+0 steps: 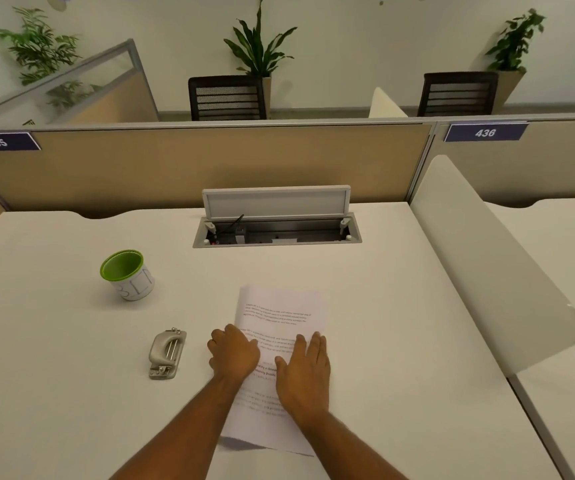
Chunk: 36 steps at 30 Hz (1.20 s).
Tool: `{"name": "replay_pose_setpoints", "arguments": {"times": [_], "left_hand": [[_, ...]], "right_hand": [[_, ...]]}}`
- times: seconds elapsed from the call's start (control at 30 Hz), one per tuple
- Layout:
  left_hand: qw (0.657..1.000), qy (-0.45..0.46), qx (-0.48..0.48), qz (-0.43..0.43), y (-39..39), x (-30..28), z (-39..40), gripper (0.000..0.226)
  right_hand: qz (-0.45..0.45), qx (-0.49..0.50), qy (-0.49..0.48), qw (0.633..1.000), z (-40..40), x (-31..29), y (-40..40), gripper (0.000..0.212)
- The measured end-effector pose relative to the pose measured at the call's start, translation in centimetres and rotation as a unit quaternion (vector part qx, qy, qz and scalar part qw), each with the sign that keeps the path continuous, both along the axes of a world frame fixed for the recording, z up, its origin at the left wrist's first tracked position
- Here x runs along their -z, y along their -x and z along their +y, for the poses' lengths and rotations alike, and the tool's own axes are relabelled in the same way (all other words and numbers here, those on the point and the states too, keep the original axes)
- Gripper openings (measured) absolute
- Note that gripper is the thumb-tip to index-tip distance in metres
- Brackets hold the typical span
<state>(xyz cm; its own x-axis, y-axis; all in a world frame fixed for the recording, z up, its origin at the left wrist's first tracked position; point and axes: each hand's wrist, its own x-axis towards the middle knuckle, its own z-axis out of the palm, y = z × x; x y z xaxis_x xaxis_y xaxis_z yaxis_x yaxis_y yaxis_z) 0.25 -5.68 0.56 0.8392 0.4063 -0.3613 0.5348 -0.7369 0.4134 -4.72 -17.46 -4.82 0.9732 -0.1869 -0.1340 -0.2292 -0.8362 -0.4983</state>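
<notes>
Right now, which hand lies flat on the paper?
The right hand, fingers straight on the paper; the left hand curls round its left edge.

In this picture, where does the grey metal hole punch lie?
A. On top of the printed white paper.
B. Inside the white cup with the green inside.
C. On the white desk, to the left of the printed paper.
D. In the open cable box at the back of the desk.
C: the grey metal hole punch lies on the white desk, left of the printed white paper and apart from it.
</notes>
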Motion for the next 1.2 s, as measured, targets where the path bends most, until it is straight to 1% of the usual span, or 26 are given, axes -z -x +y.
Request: {"name": "replay_pose_setpoints", "arguments": {"times": [0.07,0.17,0.2,0.27,0.33,0.4,0.47,0.53,0.6,0.63,0.67,0.73,0.8,0.9,0.97,1.0,1.07,1.1,1.17,1.2], "left_hand": [[0.997,0.077,-0.016,0.014,-0.5,0.0,0.7,0.051],[0.974,0.224,-0.02,0.017,-0.9,-0.2,1.9,0.039],[0.965,0.262,-0.022,0.013,-0.8,-0.4,2.1,0.034],[0.952,0.304,-0.017,-0.009,-0.5,-0.9,2.8,0.028],[0.942,0.333,0.0,-0.035,-0.3,-1.3,3.4,0.036],[0.926,0.372,0.024,-0.062,0.1,-1.6,3.9,0.048],[0.911,0.401,0.047,-0.089,0.6,-2.4,4.3,0.052],[0.899,0.416,0.078,-0.112,1.0,-3.4,4.8,0.052],[0.89,0.422,0.114,-0.127,1.3,-4.6,5.4,0.05],[0.887,0.422,0.132,-0.132,1.5,-5.2,5.8,0.049],[0.886,0.418,0.149,-0.136,1.7,-5.8,6.2,0.047],[0.882,0.414,0.166,-0.151,2.0,-7.1,6.8,0.046],[0.874,0.428,0.156,-0.169,2.4,-8.1,7.7,0.046],[0.857,0.457,0.129,-0.2,3.3,-8.8,9.9,0.043],[0.843,0.475,0.137,-0.213,4.0,-8.6,11.6,0.041],[0.842,0.477,0.143,-0.21,4.3,-8.2,12.3,0.04],[0.856,0.462,0.137,-0.188,4.8,-7.0,13.1,0.041],[0.861,0.458,0.138,-0.175,5.2,-6.4,13.2,0.04],[0.859,0.46,0.158,-0.159,5.8,-5.4,13.0,0.033],[0.862,0.451,0.171,-0.16,6.0,-5.3,12.8,0.028]], "right_hand": [[0.001,-0.01,0.001,1.0,0.0,0.0,0.1,0.067],[-0.001,-0.024,0.002,1.0,-0.2,0.0,0.5,0.065],[-0.001,-0.026,0.001,1.0,-0.4,0.0,0.6,0.064],[0.001,-0.029,-0.009,1.0,-0.6,-0.3,0.7,0.062],[-0.012,-0.016,-0.048,0.999,-0.8,-0.7,0.7,0.061],[-0.048,0.035,-0.128,0.99,-1.2,-1.0,0.9,0.061],[-0.082,0.116,-0.233,0.962,-1.9,-1.5,0.7,0.064],[-0.068,0.177,-0.354,0.916,-2.8,-2.5,0.4,0.07],[-0.03,0.191,-0.483,0.854,-3.7,-3.9,0.1,0.071],[-0.014,0.182,-0.533,0.826,-4.1,-4.7,0.0,0.065],[-0.012,0.161,-0.562,0.811,-4.3,-5.6,0.0,0.058],[-0.043,0.118,-0.576,0.808,-4.5,-7.4,0.3,0.038],[-0.086,0.094,-0.574,0.809,-4.2,-9.1,1.0,0.026],[-0.138,0.06,-0.563,0.812,-3.5,-10.9,2.8,0.024],[-0.156,0.038,-0.543,0.824,-3.1,-11.2,4.2,0.024],[-0.159,0.034,-0.537,0.828,-2.9,-11.0,4.9,0.024],[-0.148,0.046,-0.536,0.83,-2.2,-10.0,6.0,0.019],[-0.138,0.058,-0.532,0.834,-1.8,-9.5,6.5,0.022],[-0.116,0.08,-0.512,0.847,-1.0,-8.3,7.3,0.025],[-0.11,0.082,-0.5,0.855,-0.8,-8.1,7.5,0.019]]}}
